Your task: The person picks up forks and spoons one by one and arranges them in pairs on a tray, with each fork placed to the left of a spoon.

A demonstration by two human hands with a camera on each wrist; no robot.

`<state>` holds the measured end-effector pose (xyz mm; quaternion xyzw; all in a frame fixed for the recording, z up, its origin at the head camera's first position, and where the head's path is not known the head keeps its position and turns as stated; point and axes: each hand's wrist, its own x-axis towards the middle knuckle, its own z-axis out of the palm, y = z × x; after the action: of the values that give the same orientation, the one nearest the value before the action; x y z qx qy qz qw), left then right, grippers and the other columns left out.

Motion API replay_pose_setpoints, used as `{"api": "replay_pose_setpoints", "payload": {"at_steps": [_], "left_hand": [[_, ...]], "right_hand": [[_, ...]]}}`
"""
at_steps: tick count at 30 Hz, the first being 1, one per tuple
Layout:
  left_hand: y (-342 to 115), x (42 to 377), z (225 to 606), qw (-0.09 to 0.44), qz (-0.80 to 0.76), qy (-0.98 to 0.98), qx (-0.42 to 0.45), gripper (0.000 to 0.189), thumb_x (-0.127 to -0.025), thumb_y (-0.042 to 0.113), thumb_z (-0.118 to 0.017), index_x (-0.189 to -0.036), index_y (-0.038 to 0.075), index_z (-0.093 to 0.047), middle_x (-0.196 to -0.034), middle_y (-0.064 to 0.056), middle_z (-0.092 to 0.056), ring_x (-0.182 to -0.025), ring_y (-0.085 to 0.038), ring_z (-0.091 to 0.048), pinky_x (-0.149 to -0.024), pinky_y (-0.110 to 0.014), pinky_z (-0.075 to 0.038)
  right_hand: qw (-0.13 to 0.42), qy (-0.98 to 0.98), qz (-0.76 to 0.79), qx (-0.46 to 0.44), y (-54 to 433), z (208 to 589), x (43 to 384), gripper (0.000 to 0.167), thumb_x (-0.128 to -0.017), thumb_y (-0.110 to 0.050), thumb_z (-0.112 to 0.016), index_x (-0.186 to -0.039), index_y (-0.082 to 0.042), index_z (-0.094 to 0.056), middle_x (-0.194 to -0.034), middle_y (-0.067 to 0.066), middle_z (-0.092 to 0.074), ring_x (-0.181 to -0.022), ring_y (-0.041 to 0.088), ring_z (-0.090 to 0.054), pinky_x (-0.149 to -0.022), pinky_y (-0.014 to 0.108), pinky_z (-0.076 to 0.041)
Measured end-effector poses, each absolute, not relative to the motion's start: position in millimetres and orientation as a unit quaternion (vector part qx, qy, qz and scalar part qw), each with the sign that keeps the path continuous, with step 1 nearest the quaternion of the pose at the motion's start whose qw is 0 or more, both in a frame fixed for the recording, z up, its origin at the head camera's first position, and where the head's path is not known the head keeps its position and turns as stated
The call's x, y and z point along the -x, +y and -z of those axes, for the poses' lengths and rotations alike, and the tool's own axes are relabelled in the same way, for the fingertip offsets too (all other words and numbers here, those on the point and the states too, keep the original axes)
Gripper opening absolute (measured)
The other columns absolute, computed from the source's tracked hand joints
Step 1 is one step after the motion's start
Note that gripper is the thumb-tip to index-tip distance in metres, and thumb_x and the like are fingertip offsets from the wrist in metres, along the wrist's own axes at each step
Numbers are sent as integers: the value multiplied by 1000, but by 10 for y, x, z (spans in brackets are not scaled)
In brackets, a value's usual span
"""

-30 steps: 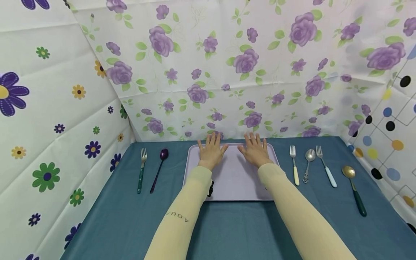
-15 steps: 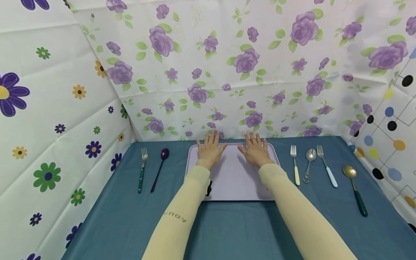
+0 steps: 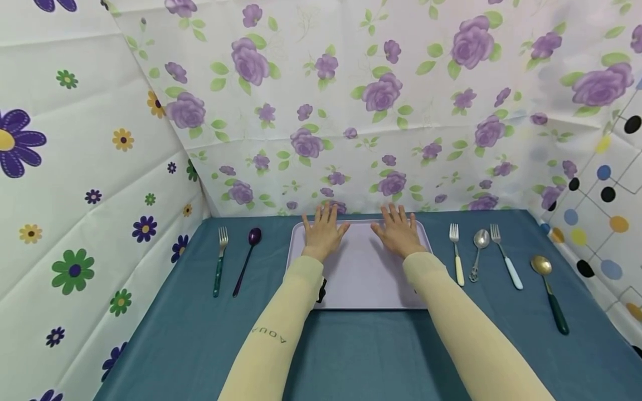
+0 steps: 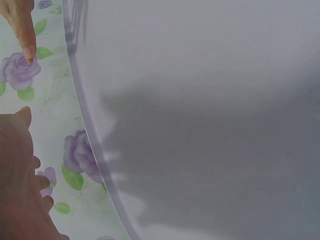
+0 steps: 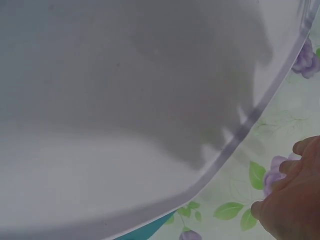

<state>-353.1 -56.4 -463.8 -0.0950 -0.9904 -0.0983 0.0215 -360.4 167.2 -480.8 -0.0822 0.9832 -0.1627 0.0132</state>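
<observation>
A pale lilac tray lies on the blue-green tablecloth, its far edge close to the flowered backdrop. Over its left half my left hand is held palm down with fingers spread. My right hand does the same over the right half. Both hold nothing. In the left wrist view the left hand shows beside the tray's rim, and its shadow falls on the tray. The right wrist view has the right hand outside the rim, with a similar shadow. Both hands appear raised above the tray.
Left of the tray lie a green-handled fork and a dark purple spoon. To the right are a yellow-handled fork, a silver spoon, a light-blue-handled fork and a gold spoon with a green handle. A flowered sheet stands behind.
The left hand has shifted very slightly left, and the right hand slightly right. The tray and cutlery have stayed in place; the view itself has drifted a little.
</observation>
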Motion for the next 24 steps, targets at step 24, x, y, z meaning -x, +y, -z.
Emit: {"api": "replay_pose_setpoints", "payload": {"at_steps": [24], "left_hand": [[-707,3537,4583,23,112,-989,92,76,-108,61,-27,-169,16,-16,-173,-11,-12,-160,-31,-7,-121,-68,-3]], "right_hand": [[14,985,152,82,1978,4801,3655,82,-109,-59,-29,-168,-6,-4,-172,21,4,-158,42,8,-121,64,8]]}}
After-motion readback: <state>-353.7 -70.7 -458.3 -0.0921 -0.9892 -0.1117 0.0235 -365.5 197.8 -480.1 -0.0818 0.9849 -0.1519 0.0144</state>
